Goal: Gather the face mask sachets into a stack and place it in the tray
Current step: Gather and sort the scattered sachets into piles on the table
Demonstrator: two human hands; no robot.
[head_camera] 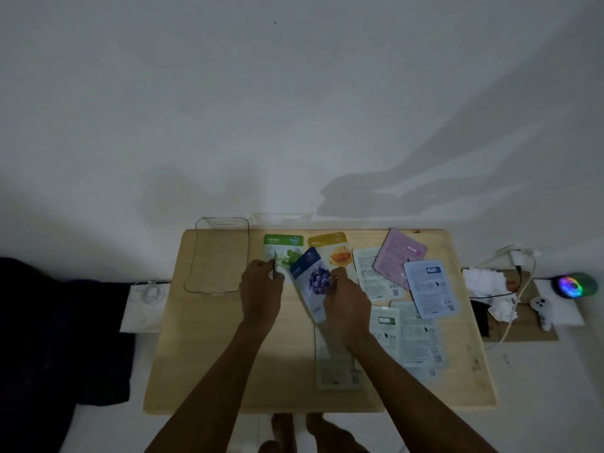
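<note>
Dim room, white wall filling the upper half of the frame w/ soft shadows. Below it, centre frame, a low light-wood rectangular table on a pale floor. A dark cloth mass sits at the left edge.

Two bare forearms reach up from the bottom of the frame. Upper left of the tabletop: a clear plastic rectangular tray w/ rounded corners, nothing visible in it.

Face mask sachets are spread over the centre and right of the table, none in the tray. Back row, l to r: green aloe sachet, yellow honey sachet, white sachet w/ print side up, pink sachet overlapping it, pale blue sachet just in front. Lower right: two pale green-white sachets, overlapping. One more pale sachet lies under the right forearm.

Right hand, centre frame, fingers curled, pinches the right edge of a blue blueberry-print sachet, tilted, its top corner over the green and yellow ones. Left hand, just beside it, fingers closed on a thin sachet seen edge-on; can't tell its colour.

Right of the table: white cables and charger, crumpled white tissue, small disc glowing rainbow colours. Bare feet at bottom centre.
</note>
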